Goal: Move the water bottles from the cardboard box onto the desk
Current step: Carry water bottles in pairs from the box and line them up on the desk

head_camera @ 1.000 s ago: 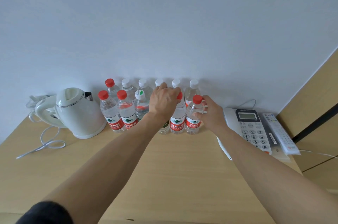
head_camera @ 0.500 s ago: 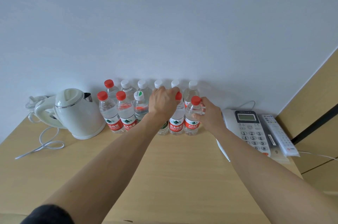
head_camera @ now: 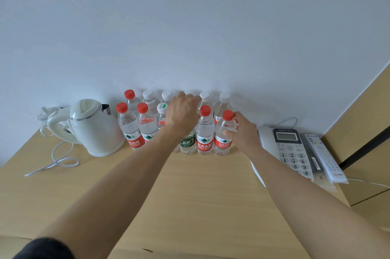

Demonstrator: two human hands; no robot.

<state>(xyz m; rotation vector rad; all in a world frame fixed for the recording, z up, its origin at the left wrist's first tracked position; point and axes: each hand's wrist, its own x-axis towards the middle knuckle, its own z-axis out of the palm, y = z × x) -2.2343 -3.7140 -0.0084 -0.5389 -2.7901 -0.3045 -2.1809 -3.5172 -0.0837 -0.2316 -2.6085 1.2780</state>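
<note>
Hotel room or office, wooden desk [head_camera: 200, 195] against plain wall, kettle [head_camera: 92, 130], corded telephone [head_camera: 291, 151], remote control [head_camera: 325, 157]

Two rows of water bottles [head_camera: 204, 132] stand upright along the desk's [head_camera: 190, 191] back edge. The left hand [head_camera: 183, 111] curls over the green-labelled bottle [head_camera: 187, 144]; the right hand [head_camera: 242, 132] grips the rightmost front bottle [head_camera: 224, 134] — kettle [head_camera: 92, 127] toward the left edge, phone [head_camera: 289, 151] and remote [head_camera: 325, 157] toward the right.

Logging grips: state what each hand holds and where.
Right hand grips the rightmost front bottle at its shoulder. Left hand covers the green-label bottle's top; grip unclear.
</note>
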